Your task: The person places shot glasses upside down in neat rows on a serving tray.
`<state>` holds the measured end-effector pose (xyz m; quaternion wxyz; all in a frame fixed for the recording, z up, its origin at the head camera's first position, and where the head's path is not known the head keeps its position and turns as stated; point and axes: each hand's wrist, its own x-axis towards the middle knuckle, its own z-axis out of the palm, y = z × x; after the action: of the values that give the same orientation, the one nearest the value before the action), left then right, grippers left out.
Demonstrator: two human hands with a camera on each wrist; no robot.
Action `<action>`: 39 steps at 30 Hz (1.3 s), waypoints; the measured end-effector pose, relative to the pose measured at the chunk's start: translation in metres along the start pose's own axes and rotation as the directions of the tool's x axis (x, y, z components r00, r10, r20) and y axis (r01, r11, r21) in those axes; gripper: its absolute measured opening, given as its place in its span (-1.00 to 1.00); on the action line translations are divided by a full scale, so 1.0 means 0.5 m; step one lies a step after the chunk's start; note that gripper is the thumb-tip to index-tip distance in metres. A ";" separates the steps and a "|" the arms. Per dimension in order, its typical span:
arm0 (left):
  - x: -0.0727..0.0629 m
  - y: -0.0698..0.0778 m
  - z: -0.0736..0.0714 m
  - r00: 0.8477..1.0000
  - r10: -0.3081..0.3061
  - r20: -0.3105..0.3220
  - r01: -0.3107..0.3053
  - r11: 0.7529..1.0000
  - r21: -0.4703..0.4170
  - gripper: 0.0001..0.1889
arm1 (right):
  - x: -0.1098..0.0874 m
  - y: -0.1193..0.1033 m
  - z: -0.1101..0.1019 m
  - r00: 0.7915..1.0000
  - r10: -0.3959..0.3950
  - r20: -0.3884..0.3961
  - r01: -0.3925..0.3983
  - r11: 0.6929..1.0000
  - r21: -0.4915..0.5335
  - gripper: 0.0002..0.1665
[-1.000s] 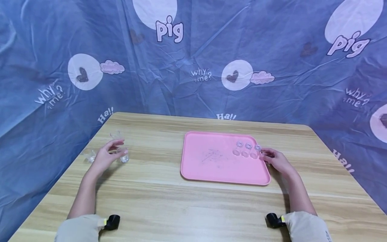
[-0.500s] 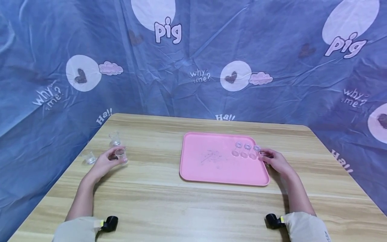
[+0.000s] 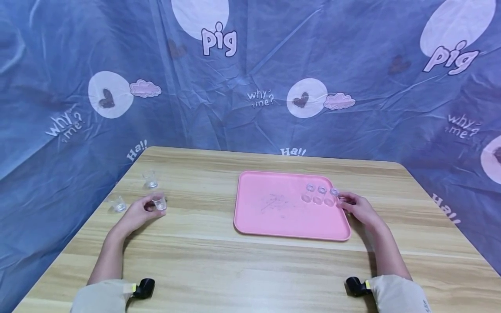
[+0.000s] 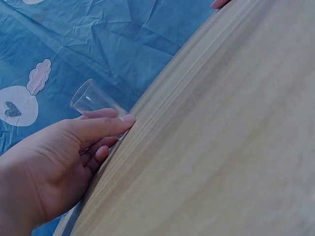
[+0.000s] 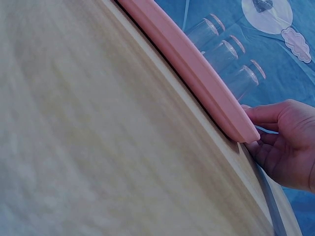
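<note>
Only the head view spans the tray (image 3: 274, 224); left fingers (image 4: 101, 129) pinch a cup (image 4: 98, 100), right fingers (image 5: 269, 114) unclear.

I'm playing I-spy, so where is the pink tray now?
In the head view, the pink tray lies on the table, right of the middle, under clear cups, with the right grip at its right edge.

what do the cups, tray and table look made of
Cups: clear, shiny glass or hard plastic; the background shows through, but I can't tell which.
Tray: probably smooth plastic, given its even pink and rounded, moulded-looking rim.
Table: wood or wood-look laminate with a slight sheen, judging by the streaky grain.
</note>
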<state>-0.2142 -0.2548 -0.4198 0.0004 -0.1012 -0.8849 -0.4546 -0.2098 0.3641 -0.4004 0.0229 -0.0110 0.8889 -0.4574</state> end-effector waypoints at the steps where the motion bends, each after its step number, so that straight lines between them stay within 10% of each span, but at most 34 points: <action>1: 0.000 0.000 0.001 1.000 0.002 -0.003 -0.002 1.000 0.002 -0.41 | 0.000 0.000 0.000 1.000 0.000 0.000 0.000 1.000 -0.002 -0.50; 39: 0.012 0.044 0.005 0.999 -0.012 -0.041 0.013 1.000 0.023 -0.43 | 0.004 0.009 -0.002 1.000 -0.002 0.007 0.002 1.000 0.027 -0.50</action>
<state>-0.2157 -0.2393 -0.4031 0.0171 -0.0864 -0.8904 -0.4465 -0.2120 0.3676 -0.4036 0.0258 -0.0134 0.8826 -0.4692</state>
